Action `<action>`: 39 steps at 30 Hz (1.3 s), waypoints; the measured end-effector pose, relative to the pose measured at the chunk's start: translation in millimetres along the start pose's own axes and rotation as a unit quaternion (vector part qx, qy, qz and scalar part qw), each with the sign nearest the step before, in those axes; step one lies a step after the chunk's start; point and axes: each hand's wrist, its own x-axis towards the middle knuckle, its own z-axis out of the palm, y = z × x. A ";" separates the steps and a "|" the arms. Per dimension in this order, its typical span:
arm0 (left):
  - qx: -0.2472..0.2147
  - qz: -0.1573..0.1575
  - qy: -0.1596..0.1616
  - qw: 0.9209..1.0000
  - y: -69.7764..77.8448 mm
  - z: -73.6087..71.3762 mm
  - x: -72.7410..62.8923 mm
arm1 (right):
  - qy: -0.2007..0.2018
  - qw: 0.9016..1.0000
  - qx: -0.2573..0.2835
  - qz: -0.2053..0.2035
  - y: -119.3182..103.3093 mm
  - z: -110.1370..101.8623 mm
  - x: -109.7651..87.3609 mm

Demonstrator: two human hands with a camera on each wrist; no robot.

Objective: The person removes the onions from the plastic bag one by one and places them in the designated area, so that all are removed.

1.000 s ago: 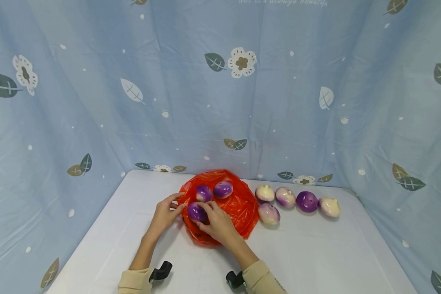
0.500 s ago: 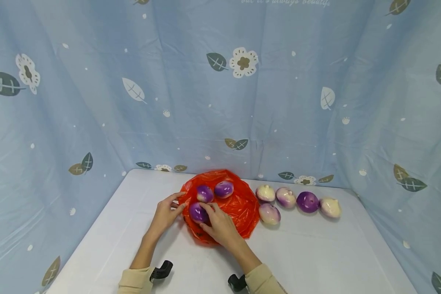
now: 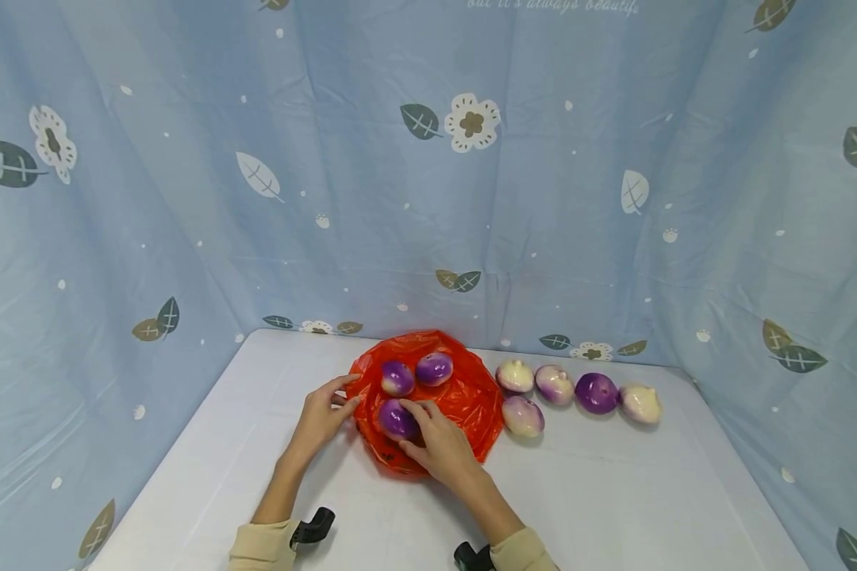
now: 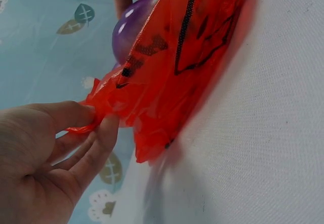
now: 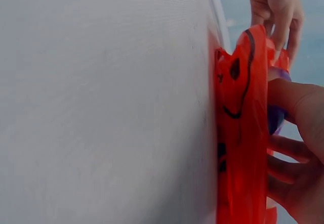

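Observation:
A red plastic bag lies spread on the white table, its black print showing in the left wrist view. My left hand pinches the bag's left edge between thumb and fingers. With thumb and fingertips, my right hand holds a glossy purple onion over the near left part of the bag. Two more onions sit on the bag behind it, a purple and cream one and a purple one. In the right wrist view the bag's raised rim partly hides the onions.
Right of the bag, several onions stand in a row, among them a cream one, a dark purple one and a pale one. Another onion lies in front, close to the bag. A blue patterned curtain borders the table.
My right hand has shifted a little to the right and nearer with the purple onion, away from the left hand. The left hand stays on the bag's edge.

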 end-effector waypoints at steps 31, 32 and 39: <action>-0.006 -0.011 -0.002 1.000 0.7 0.8 -1.6 | 0.079 0.996 -0.009 0.028 40.4 -45.7 -36.1; -0.005 -0.012 -0.004 1.000 0.8 0.6 -1.7 | 0.080 0.996 -0.008 0.032 42.6 -48.2 -37.0; -0.004 -0.018 -0.008 1.000 1.3 0.2 -1.7 | 0.106 0.993 -0.019 0.052 54.6 -67.7 -44.4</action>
